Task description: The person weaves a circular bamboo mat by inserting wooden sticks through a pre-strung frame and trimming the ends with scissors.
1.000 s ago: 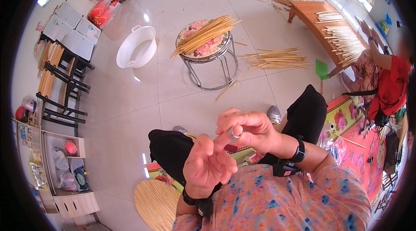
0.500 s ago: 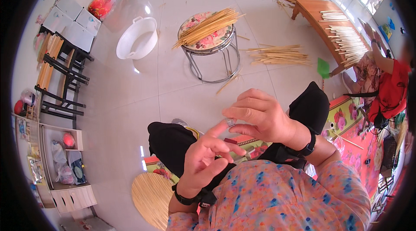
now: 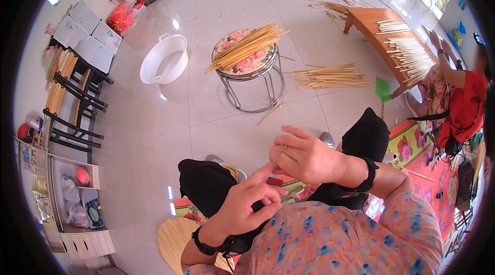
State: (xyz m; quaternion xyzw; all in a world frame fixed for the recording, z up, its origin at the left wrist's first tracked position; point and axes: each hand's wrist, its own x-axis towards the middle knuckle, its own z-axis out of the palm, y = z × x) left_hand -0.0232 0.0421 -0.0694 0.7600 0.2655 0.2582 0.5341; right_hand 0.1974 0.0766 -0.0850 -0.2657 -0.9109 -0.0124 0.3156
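My left hand [image 3: 250, 200] is raised over my lap with its index finger stretched out and the other fingers curled. Between its fingers shows a small dark red piece [image 3: 275, 182], too small to name. My right hand [image 3: 309, 159] closes its thumb and fingers round the tip of that left index finger, its own index finger lifted. A small grey patch [image 3: 275, 165] at the fingertip is mostly covered by the right fingers. Ahead, a bundle of pale sticks [image 3: 247, 48] lies on a round flowered stool [image 3: 229, 71], apart from both hands.
More sticks [image 3: 332, 76] lie on the floor right of the stool. A white basin [image 3: 164, 61] stands at left. A person in red [image 3: 466, 102] reaches over sticks on a wooden bench [image 3: 366, 30]. A round slatted mat [image 3: 178, 244] lies beside my left arm.
My right hand has gone from pinching near the left index fingertip to closing round it, covering most of the grey patch. Both hands sit slightly lower in view, and the left fingers are curled more.
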